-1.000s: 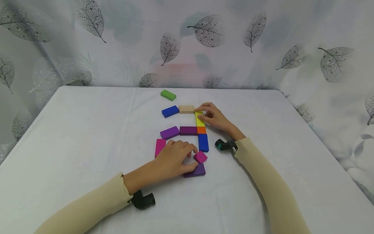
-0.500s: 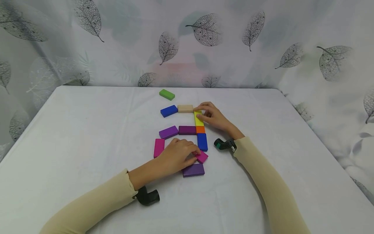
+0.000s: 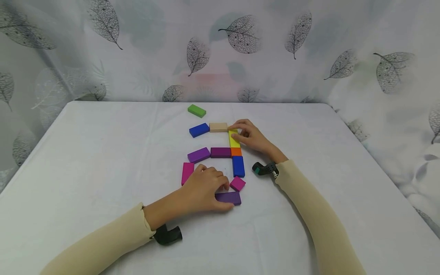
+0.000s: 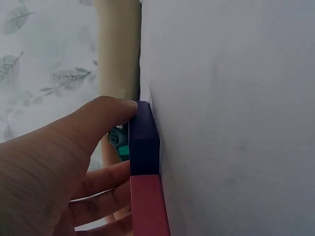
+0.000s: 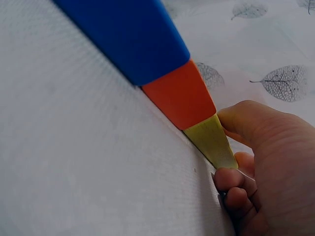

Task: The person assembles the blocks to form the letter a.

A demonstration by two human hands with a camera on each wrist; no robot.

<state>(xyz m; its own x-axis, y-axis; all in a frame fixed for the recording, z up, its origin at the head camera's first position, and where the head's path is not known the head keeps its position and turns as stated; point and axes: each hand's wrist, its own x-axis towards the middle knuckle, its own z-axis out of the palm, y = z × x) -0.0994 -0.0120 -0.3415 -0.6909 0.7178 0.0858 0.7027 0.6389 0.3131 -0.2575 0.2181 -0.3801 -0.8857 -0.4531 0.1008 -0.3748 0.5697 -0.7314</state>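
My left hand (image 3: pixel 203 191) reaches over a purple block (image 3: pixel 229 198) at the near end of a block outline; thumb and fingers span it, the thumb against its near side. In the left wrist view, the thumb touches that dark purple block (image 4: pixel 143 132), and a pink block (image 4: pixel 148 204) adjoins it. A small magenta block (image 3: pixel 237 183) lies just beyond the left fingertips. My right hand (image 3: pixel 255 138) holds the yellow block (image 3: pixel 234 141) between thumb and index finger; in the right wrist view this yellow block (image 5: pixel 214 142) abuts an orange block (image 5: pixel 182 96).
A blue block (image 3: pixel 238 166) continues the right side below the orange one. Plum (image 3: pixel 221 152), violet (image 3: pixel 198 155) and pink (image 3: pixel 187 172) blocks run leftward. At the back lie a beige block (image 3: pixel 218 127), another blue block (image 3: pixel 199 130) and a separate green block (image 3: pixel 196 110) on the white table (image 3: pixel 103 160).
My left hand has left the small magenta block, moving slightly back toward me, and now spans the purple block. The right hand stays at the yellow block.
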